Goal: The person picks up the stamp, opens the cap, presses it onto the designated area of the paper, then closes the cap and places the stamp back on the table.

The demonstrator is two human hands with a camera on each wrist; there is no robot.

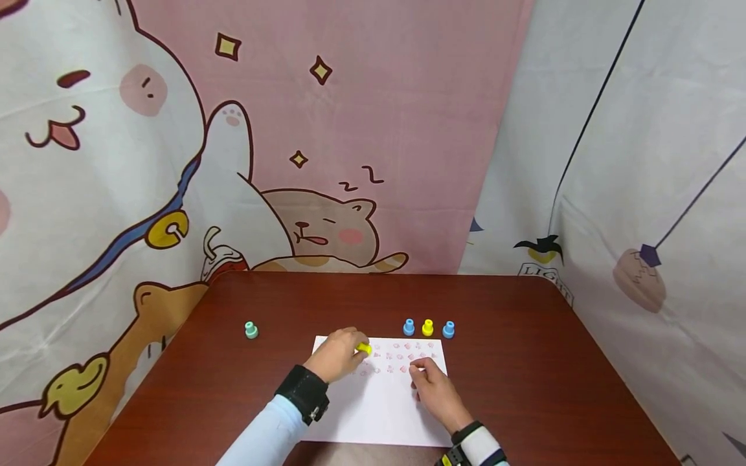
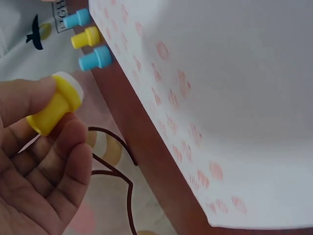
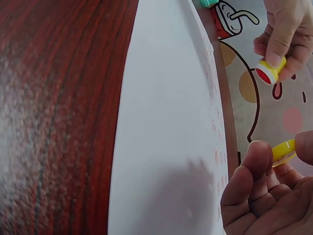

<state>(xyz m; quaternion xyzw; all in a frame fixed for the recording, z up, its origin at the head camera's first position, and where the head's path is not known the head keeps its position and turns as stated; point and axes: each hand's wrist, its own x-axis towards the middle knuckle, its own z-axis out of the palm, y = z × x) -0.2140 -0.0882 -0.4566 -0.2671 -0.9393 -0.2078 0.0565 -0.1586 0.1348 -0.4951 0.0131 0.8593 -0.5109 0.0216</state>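
My left hand pinches a yellow toy stamp between thumb and fingers above the far left part of a white paper sheet. In the right wrist view, the red face of that stamp shows uncovered inside a white rim. A small round yellow cap is pinched in the fingertips of my right hand, over the sheet's right side. From the head view, the cap is hidden by the fingers. Rows of small pinkish-red prints run along the sheet's far part.
Beyond the paper's far right corner stand a blue stamp, a yellow stamp and another blue stamp in a row. A green stamp stands at the far left of the brown table. Behind hangs a printed cloth.
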